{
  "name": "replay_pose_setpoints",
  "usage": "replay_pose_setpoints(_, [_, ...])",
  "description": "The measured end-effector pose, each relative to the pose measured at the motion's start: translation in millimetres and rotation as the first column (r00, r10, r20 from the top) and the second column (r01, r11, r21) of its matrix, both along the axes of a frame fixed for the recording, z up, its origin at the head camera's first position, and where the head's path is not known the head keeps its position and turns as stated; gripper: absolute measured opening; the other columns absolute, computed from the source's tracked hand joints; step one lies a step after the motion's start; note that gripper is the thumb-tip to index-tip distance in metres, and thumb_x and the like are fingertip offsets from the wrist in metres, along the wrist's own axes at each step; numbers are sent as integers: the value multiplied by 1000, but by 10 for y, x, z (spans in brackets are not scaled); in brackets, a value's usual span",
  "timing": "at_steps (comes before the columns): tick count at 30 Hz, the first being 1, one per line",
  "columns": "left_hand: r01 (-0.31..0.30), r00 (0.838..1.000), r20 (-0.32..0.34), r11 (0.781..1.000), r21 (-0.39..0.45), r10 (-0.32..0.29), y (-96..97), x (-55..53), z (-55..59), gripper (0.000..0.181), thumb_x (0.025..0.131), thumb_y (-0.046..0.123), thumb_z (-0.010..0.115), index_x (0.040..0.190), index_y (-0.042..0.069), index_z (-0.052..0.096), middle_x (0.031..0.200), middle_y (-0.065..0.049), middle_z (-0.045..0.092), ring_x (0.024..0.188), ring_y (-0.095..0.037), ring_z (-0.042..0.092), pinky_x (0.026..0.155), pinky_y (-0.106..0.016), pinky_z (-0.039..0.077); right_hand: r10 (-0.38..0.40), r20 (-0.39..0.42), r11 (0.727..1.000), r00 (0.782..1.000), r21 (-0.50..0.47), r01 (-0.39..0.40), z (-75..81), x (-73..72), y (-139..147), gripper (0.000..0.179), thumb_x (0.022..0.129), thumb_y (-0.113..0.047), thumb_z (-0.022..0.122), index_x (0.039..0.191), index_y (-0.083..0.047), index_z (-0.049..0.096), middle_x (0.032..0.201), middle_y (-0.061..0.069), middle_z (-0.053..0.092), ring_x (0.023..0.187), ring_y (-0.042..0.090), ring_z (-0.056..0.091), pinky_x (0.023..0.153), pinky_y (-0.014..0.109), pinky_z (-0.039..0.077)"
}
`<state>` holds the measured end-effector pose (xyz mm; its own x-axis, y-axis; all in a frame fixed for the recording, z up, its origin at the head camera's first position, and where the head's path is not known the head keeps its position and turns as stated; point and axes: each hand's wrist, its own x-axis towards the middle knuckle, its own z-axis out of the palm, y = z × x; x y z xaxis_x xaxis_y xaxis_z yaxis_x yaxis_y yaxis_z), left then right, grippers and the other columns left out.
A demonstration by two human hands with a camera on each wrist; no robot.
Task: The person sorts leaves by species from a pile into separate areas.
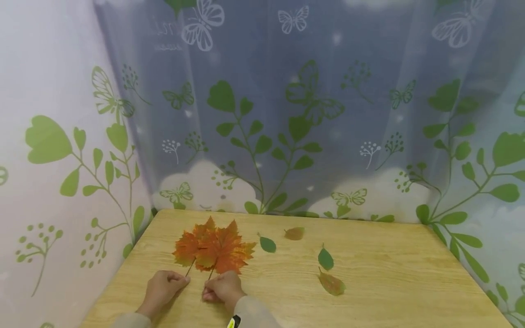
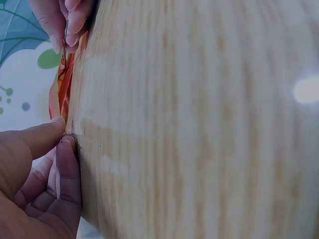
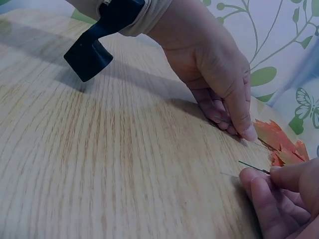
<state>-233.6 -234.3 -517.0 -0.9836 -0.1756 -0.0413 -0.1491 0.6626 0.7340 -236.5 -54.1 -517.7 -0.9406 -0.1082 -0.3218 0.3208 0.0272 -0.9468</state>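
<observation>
Orange-red maple leaves (image 1: 221, 248) lie overlapping at the left of the table, tips pointing away from me. My left hand (image 1: 162, 290) pinches the dark stem of the left leaf between thumb and forefinger. Beside it, my right hand (image 1: 225, 288) pinches another leaf's stem, with its fingers curled. In the left wrist view, the left thumb and forefinger (image 2: 69, 154) meet at the stem end, low against the wood. The right wrist view shows a short stem end (image 3: 253, 166) poking out from the right hand's fingertips. How many leaves overlap cannot be told.
Right of the maple leaves lie two green leaves, one nearer (image 1: 268, 244) and one farther right (image 1: 326, 258), and two brownish leaves, one at the back (image 1: 294, 233) and one in front (image 1: 332, 283). Printed curtains (image 1: 262, 114) enclose the wooden table (image 1: 389, 269) at the back and sides.
</observation>
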Motion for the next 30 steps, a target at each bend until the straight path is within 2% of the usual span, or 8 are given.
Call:
replay_pose_setpoints(9, [1,1000,-12,1000,-11,-1,-13,-2,-8,20,81,24,77,73,6,73,75,-2,68,68,-14,53,62,-29,41,-31,-56,999,998,21,32,-40,28,-13,9,83,0,69,76,3,72,60,7,68,48,7,62,49,20,52])
replay_pose_setpoints(17, [7,1000,-9,1000,-2,-7,-16,-11,-32,20,80,25,77,72,7,73,76,-3,69,68,-13,54,62,-29,42,-40,-68,999,997,25,41,-30,55,-10,12,83,1,67,72,3,71,59,9,68,47,7,62,47,20,51])
replay_pose_setpoints(21, [9,1000,-14,1000,-2,-9,-11,-18,-34,21,80,25,77,72,7,73,76,-3,69,68,-14,54,62,-30,43,-38,-117,996,992,70,46,-19,68,-5,13,83,1,68,70,2,72,57,7,67,46,8,62,48,22,52])
replay_pose_setpoints(26, [-3,1000,-15,1000,-8,3,-5,-18,-29,21,80,26,78,72,6,73,75,-3,69,67,-13,54,62,-30,43,-25,-175,993,984,112,46,33,87,58,9,81,1,70,73,1,73,61,7,68,51,11,65,51,25,54])
replay_pose_setpoints(30, [-4,1000,-9,1000,-14,4,-24,-23,-47,21,80,27,78,73,7,73,75,-2,69,67,-13,54,63,-30,43,-12,-172,996,985,85,27,87,87,158,7,83,-1,71,79,3,74,67,7,70,58,14,68,55,26,55])
